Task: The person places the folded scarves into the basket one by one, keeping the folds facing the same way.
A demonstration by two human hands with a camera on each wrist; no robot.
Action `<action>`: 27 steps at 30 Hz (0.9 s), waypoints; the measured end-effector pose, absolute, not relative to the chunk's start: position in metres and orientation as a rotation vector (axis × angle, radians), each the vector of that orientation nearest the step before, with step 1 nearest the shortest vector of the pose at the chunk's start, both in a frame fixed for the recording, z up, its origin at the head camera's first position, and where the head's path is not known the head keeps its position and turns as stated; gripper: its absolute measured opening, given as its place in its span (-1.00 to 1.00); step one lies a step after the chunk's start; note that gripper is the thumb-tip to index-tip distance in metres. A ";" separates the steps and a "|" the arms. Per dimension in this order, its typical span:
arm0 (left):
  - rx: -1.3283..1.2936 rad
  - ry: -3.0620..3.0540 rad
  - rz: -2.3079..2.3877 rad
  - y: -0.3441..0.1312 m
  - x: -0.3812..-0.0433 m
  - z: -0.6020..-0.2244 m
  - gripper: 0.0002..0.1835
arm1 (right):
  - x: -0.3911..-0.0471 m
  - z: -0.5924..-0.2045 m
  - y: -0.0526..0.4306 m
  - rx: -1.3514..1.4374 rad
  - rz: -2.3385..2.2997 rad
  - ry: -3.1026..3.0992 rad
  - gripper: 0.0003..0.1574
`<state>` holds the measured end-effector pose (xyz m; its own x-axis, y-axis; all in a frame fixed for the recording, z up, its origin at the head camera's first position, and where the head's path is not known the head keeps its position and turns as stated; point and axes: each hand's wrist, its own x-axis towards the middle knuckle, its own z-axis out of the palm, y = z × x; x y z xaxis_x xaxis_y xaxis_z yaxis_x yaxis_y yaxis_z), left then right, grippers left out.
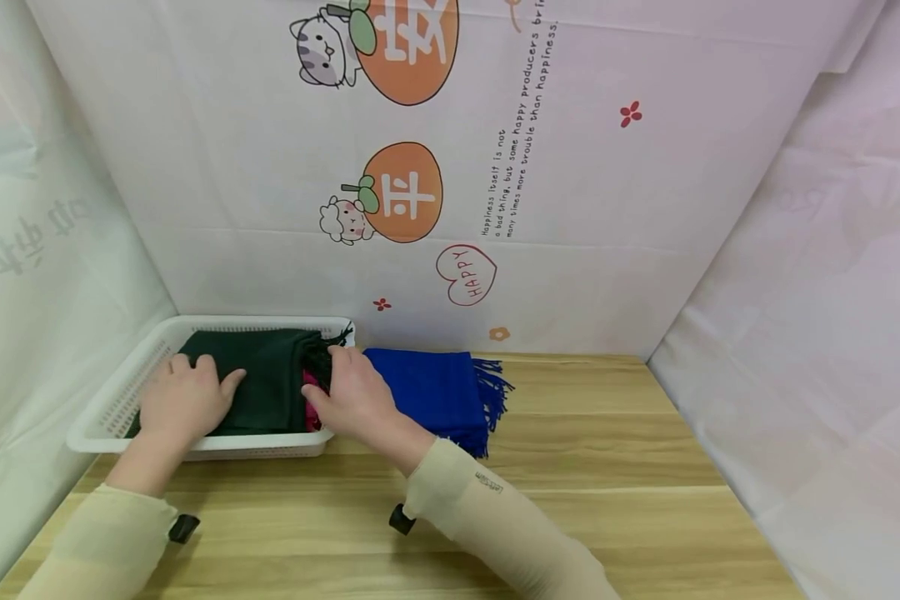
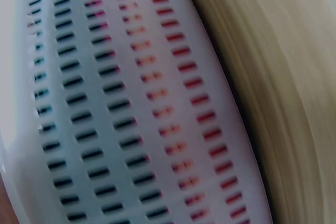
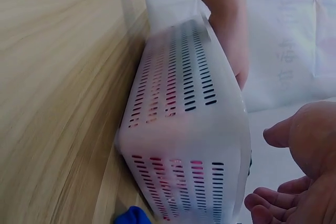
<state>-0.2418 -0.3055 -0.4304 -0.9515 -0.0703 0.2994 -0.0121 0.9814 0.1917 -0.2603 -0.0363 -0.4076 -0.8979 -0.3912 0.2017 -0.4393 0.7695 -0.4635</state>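
Observation:
A white slotted plastic basket (image 1: 93, 437) stands at the left of the table, holding a folded dark green scarf (image 1: 266, 387) with fringe at its right end. Below the green one, a strip of crimson fabric (image 1: 311, 400) shows. My left hand (image 1: 182, 402) rests on the left part of the green scarf, fingers relaxed and thumb spread. Over the basket's right end is my right hand (image 1: 360, 396), beside the green fringe. In the right wrist view that right hand (image 3: 310, 177) has thumb and fingers apart, with nothing seen between them. Its fingertips are partly hidden in the head view.
A folded blue scarf (image 1: 427, 392) with fringe lies on the wooden table (image 1: 592, 467) just right of the basket. Printed white sheeting (image 1: 570, 275) rises behind the table and along both sides. Red and orange colours show through the basket's slotted wall (image 2: 152, 103).

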 end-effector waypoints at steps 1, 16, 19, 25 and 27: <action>0.055 -2.812 -0.283 -0.303 -0.242 -0.431 -0.34 | -0.261 -0.408 -0.034 0.677 0.790 -2.861 -0.06; 0.003 -2.781 -0.445 -0.271 -0.242 -0.431 -0.19 | -0.267 -0.419 0.004 0.704 0.839 -2.792 -0.10; -0.006 -2.774 -0.448 -0.265 -0.242 -0.430 -0.19 | -0.268 -0.422 0.012 0.689 0.848 -2.797 -0.10; -0.041 -2.748 -0.461 -0.253 -0.243 -0.430 -0.21 | -0.272 -0.427 0.028 0.674 0.877 -2.774 -0.12; -0.050 -2.746 -0.468 -0.250 -0.242 -0.429 -0.21 | -0.274 -0.429 0.034 0.674 0.883 -2.769 -0.12</action>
